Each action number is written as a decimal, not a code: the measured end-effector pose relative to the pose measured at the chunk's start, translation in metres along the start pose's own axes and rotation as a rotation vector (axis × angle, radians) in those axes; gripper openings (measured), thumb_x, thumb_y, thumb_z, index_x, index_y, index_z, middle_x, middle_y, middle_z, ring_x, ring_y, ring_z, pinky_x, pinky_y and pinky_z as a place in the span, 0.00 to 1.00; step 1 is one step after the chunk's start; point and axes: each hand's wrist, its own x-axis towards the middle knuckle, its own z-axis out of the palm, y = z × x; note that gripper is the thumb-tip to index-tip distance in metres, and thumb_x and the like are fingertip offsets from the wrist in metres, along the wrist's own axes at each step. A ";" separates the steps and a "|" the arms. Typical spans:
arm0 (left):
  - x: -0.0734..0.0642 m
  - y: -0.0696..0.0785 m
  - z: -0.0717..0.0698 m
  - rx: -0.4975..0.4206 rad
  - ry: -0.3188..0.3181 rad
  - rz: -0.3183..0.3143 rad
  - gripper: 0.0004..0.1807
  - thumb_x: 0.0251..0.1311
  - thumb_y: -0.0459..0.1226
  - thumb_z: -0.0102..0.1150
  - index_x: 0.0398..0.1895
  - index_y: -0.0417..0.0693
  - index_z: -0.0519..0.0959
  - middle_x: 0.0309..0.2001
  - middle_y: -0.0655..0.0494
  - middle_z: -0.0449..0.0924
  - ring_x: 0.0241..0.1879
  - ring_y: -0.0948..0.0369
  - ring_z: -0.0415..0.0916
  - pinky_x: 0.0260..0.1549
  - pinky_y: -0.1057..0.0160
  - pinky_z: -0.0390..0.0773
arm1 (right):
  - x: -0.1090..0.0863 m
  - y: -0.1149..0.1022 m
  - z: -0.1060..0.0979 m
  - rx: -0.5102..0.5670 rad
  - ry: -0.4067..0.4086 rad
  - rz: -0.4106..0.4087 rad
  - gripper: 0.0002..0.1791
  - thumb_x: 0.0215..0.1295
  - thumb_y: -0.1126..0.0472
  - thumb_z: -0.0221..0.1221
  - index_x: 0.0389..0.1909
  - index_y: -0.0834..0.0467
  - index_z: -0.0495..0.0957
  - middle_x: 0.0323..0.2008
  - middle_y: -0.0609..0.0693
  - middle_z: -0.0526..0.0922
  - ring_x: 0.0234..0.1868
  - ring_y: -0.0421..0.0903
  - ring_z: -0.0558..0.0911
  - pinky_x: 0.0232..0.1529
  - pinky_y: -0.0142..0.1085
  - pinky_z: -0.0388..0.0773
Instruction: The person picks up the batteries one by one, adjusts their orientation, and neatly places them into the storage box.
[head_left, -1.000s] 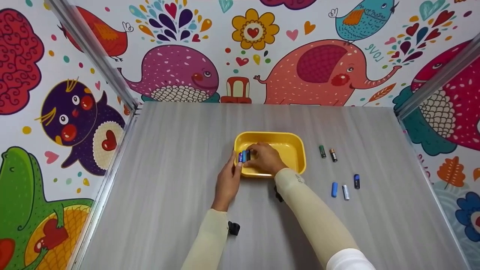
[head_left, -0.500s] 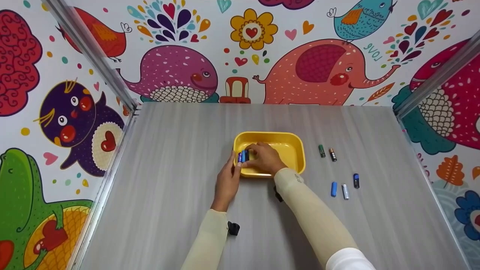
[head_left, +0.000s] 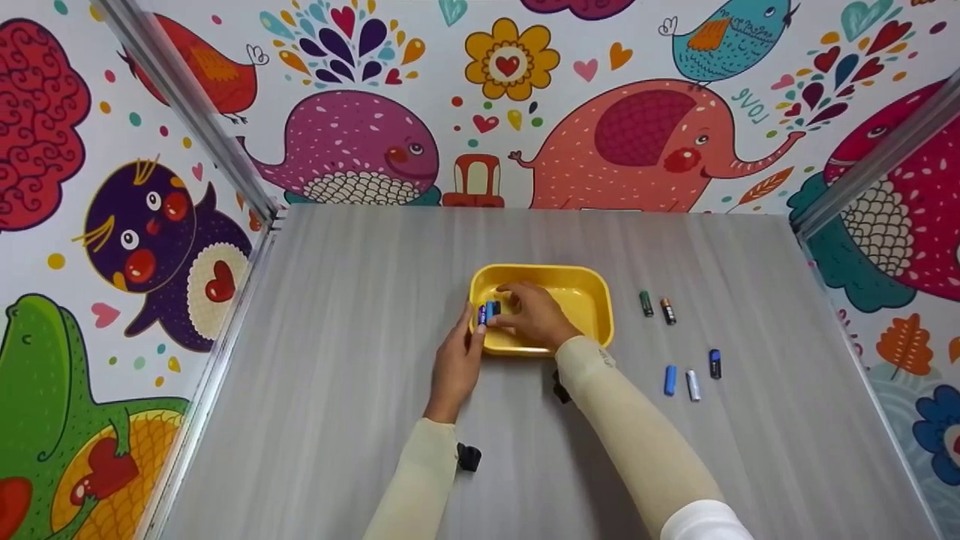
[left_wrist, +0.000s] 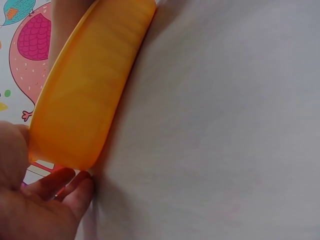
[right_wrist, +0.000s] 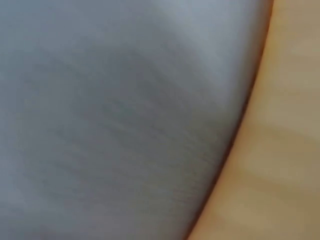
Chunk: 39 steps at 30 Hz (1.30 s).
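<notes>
We've got our left hand (head_left: pixel 456 364) gripping the yellow tray (head_left: pixel 581 301) by its left edge; right hand (head_left: pixel 540 315) is loose, fingers parted beside batteries (head_left: pixel 490 310) inside.

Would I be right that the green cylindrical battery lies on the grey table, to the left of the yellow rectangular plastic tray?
Not quite: the green cylindrical battery lies on the grey table, but right of the yellow rectangular plastic tray, as the head view shows.

Yellow tray (head_left: pixel 579 304), rectangular with rounded corners, upright before me; at its left end three batteries (head_left: pixel 490 312), purple, blue and dark, side by side, lengthwise from me
</notes>
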 end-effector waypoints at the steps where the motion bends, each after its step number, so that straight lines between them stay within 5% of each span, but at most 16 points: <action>1: 0.000 0.000 0.000 0.004 0.005 0.009 0.33 0.78 0.55 0.46 0.82 0.66 0.54 0.79 0.62 0.60 0.76 0.59 0.62 0.73 0.53 0.67 | 0.000 0.000 -0.003 0.031 0.000 -0.006 0.36 0.57 0.40 0.72 0.65 0.48 0.76 0.48 0.47 0.81 0.50 0.48 0.77 0.62 0.44 0.77; 6: 0.001 -0.001 0.001 0.002 0.010 0.011 0.32 0.78 0.54 0.46 0.81 0.67 0.54 0.78 0.61 0.61 0.76 0.59 0.62 0.73 0.54 0.67 | -0.003 0.002 -0.024 0.156 0.003 -0.016 0.35 0.60 0.43 0.71 0.68 0.47 0.74 0.51 0.50 0.81 0.52 0.49 0.78 0.62 0.45 0.78; 14: 0.001 0.001 0.002 -0.030 0.013 0.000 0.32 0.78 0.51 0.47 0.82 0.66 0.54 0.79 0.62 0.59 0.77 0.59 0.60 0.74 0.53 0.65 | -0.031 0.013 -0.083 0.127 0.091 -0.062 0.40 0.57 0.34 0.69 0.68 0.47 0.74 0.50 0.55 0.81 0.50 0.52 0.78 0.54 0.45 0.82; 22: -0.001 0.000 0.002 -0.024 0.010 -0.003 0.32 0.78 0.54 0.47 0.81 0.68 0.54 0.79 0.64 0.59 0.77 0.60 0.59 0.74 0.55 0.65 | -0.074 0.048 -0.131 0.067 0.296 -0.156 0.33 0.61 0.42 0.71 0.65 0.49 0.77 0.45 0.55 0.82 0.44 0.48 0.81 0.49 0.44 0.85; 27: -0.001 0.000 0.001 -0.035 0.015 0.005 0.33 0.78 0.53 0.47 0.82 0.67 0.53 0.79 0.65 0.58 0.77 0.61 0.59 0.74 0.55 0.66 | -0.099 0.078 -0.150 -0.009 0.349 -0.162 0.31 0.61 0.51 0.72 0.65 0.51 0.77 0.44 0.56 0.82 0.43 0.48 0.80 0.47 0.34 0.82; 31: -0.001 0.000 0.001 -0.040 0.019 0.012 0.33 0.78 0.53 0.47 0.82 0.66 0.54 0.79 0.64 0.59 0.76 0.61 0.60 0.73 0.55 0.67 | -0.120 0.103 -0.163 -0.046 0.353 -0.129 0.33 0.61 0.47 0.72 0.66 0.49 0.76 0.44 0.53 0.82 0.45 0.47 0.79 0.48 0.32 0.81; 39: -0.002 0.000 0.001 -0.043 0.019 0.015 0.33 0.77 0.55 0.47 0.81 0.68 0.54 0.79 0.62 0.59 0.77 0.59 0.60 0.73 0.54 0.67 | -0.156 0.148 -0.187 -0.045 0.287 -0.024 0.37 0.61 0.43 0.71 0.70 0.48 0.72 0.54 0.58 0.79 0.55 0.58 0.77 0.57 0.61 0.76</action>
